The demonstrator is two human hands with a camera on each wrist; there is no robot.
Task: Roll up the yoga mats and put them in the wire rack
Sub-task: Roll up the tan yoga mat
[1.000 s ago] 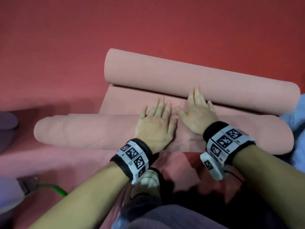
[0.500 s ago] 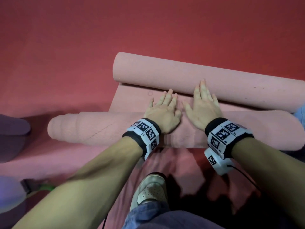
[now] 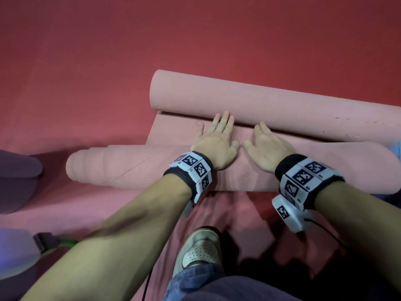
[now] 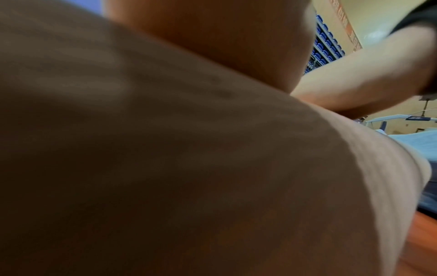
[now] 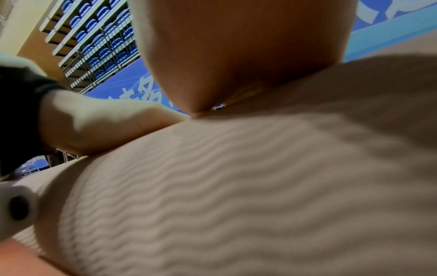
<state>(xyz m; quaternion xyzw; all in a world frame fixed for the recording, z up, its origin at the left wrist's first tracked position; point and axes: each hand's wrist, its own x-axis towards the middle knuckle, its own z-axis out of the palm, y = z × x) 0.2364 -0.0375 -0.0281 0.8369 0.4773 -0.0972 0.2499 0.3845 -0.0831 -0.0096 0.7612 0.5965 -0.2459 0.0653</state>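
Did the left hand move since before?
Yes. The left hand slid forward, away from the person: its fingertips were short of the far rolled mat a second ago and now reach its near edge.

Nothing here reads cleanly. The wristbands [image 3: 192, 168] carry black-and-white square code markers, not words. In the right wrist view, large white characters [image 5: 144, 91] cross a blue banner at centre left, cut off by the hand. An orange wall strip [image 4: 347, 24] at the upper right of the left wrist view has blurred lettering.
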